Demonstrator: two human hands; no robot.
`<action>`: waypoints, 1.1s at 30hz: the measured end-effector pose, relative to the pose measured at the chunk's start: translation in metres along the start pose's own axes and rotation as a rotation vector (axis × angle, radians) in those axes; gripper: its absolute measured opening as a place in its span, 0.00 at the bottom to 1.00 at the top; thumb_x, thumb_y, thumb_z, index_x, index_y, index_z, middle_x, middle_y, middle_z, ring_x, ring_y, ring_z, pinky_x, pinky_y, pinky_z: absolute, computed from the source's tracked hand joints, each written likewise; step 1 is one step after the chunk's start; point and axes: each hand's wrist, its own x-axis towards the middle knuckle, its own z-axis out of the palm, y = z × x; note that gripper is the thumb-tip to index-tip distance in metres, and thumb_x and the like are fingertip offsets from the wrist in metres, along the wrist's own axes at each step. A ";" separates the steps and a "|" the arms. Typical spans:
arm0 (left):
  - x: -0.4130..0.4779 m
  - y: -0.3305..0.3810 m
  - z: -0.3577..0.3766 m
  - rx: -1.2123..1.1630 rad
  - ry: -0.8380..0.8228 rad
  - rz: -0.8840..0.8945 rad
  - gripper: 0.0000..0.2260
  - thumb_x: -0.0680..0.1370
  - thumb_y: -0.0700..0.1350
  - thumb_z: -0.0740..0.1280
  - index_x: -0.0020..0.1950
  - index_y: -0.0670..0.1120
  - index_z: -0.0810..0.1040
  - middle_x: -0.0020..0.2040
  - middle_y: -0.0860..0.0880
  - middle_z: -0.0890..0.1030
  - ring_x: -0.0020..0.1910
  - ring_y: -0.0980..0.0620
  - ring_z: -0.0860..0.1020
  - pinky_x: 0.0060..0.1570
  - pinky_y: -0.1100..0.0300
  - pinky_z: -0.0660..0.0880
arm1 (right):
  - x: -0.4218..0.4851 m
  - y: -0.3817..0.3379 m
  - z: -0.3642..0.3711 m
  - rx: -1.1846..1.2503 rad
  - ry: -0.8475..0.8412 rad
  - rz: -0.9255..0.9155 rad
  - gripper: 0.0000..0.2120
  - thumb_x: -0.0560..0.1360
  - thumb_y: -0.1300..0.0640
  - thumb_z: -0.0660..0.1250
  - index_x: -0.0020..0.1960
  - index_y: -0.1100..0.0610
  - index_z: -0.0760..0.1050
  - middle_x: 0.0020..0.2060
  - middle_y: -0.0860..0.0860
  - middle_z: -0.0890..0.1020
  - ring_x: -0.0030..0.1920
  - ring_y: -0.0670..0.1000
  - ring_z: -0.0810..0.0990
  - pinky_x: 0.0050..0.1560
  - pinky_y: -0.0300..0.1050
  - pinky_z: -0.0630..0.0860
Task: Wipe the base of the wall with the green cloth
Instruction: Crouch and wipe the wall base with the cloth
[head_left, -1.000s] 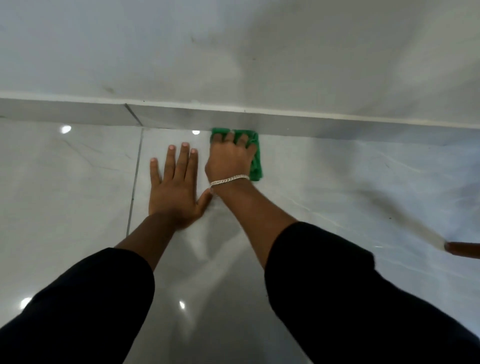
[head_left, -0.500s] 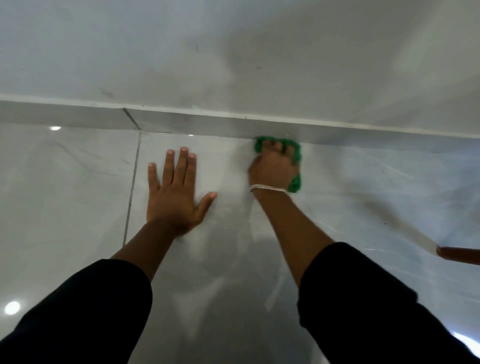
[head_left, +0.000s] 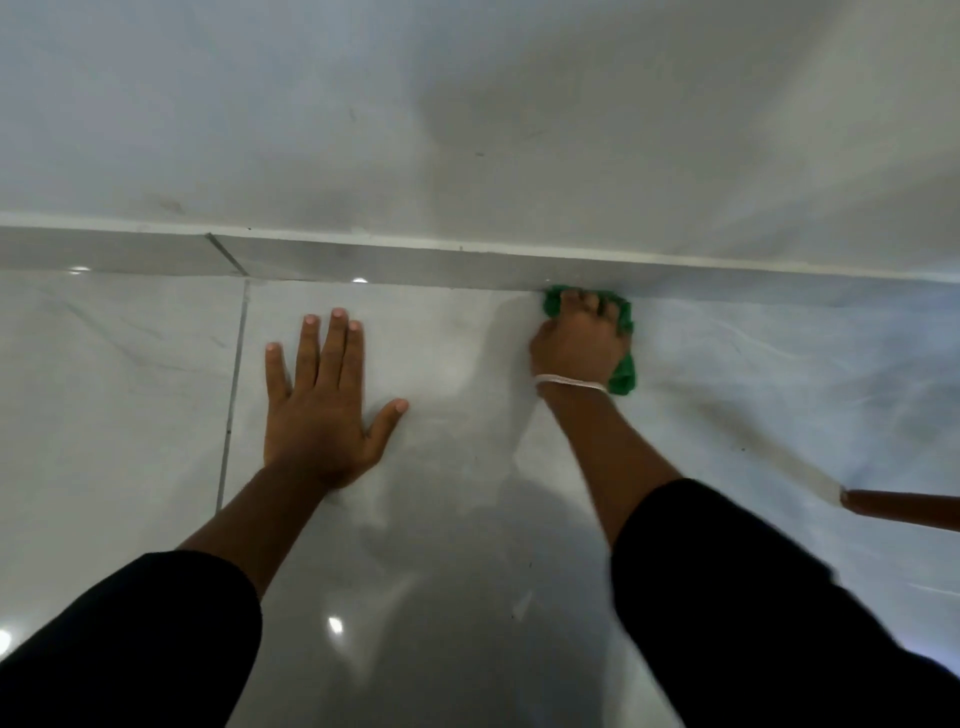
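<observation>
The green cloth (head_left: 625, 371) is bunched under my right hand (head_left: 576, 343), which presses it against the grey skirting strip (head_left: 415, 267) at the base of the white wall (head_left: 467, 104). Only the cloth's edges show around my fingers and by my wrist, where I wear a silver bracelet. My left hand (head_left: 319, 405) lies flat on the glossy floor tile, fingers spread, well to the left of the cloth and holding nothing.
The floor is glossy pale marble-look tile (head_left: 467, 571) with a grout line (head_left: 234, 384) to the left of my left hand. A brown wooden pole or leg (head_left: 904, 512) enters from the right edge. Both my sleeves are black.
My right hand has slid the green cloth rightwards along the skirting, away from my left hand. The left hand has stayed planted on the tile.
</observation>
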 end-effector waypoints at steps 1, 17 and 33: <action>0.000 0.000 0.000 0.011 -0.002 0.004 0.42 0.77 0.69 0.49 0.81 0.42 0.48 0.83 0.42 0.49 0.82 0.40 0.46 0.75 0.33 0.47 | -0.009 -0.025 0.005 0.012 -0.025 -0.007 0.20 0.71 0.57 0.60 0.62 0.58 0.74 0.59 0.60 0.78 0.64 0.61 0.71 0.63 0.56 0.67; 0.001 0.001 -0.001 0.004 -0.011 0.011 0.43 0.77 0.69 0.50 0.81 0.42 0.47 0.83 0.42 0.48 0.82 0.40 0.45 0.76 0.33 0.46 | 0.032 0.065 -0.020 -0.057 -0.020 0.071 0.16 0.71 0.64 0.62 0.58 0.60 0.76 0.55 0.62 0.80 0.59 0.65 0.75 0.59 0.61 0.73; -0.001 0.000 -0.007 -0.005 -0.043 -0.003 0.43 0.77 0.70 0.47 0.82 0.43 0.45 0.83 0.44 0.45 0.82 0.43 0.42 0.76 0.34 0.45 | 0.002 0.005 0.002 -0.099 0.012 -0.419 0.18 0.71 0.60 0.61 0.60 0.54 0.75 0.57 0.56 0.81 0.58 0.62 0.77 0.53 0.56 0.74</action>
